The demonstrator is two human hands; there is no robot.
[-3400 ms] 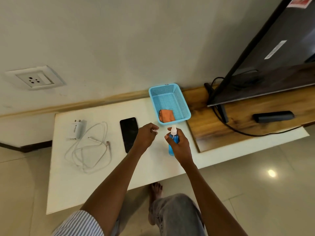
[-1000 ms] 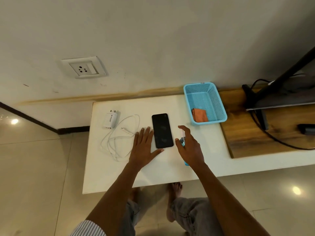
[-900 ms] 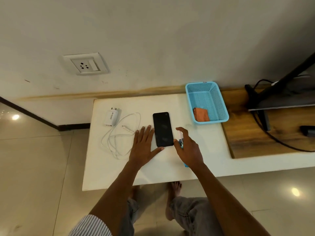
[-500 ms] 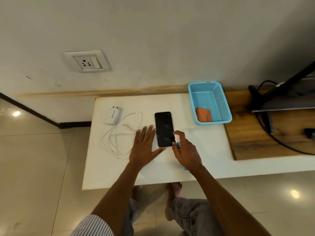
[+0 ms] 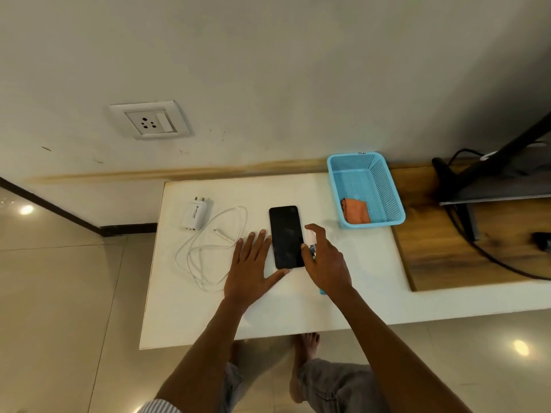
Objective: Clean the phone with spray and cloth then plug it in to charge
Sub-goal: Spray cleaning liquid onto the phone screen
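charger (image 5: 194,216) left of cable (image 5: 208,248), phone (image 5: 286,236) right of it, cloth (image 5: 355,215) in basket (image 5: 390,198)

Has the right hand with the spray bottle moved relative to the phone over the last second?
Yes. The right hand with the spray bottle has closed in leftward on the phone, now overlapping its right edge.

Flat black glossy glass-fronted phone (image 5: 286,236); light-blue perforated plastic basket (image 5: 387,186); folded orange cloth (image 5: 355,214); smooth matt white table (image 5: 298,308); white plastic charger (image 5: 194,216); polished floor tiles (image 5: 59,293); grained wooden board (image 5: 447,248).
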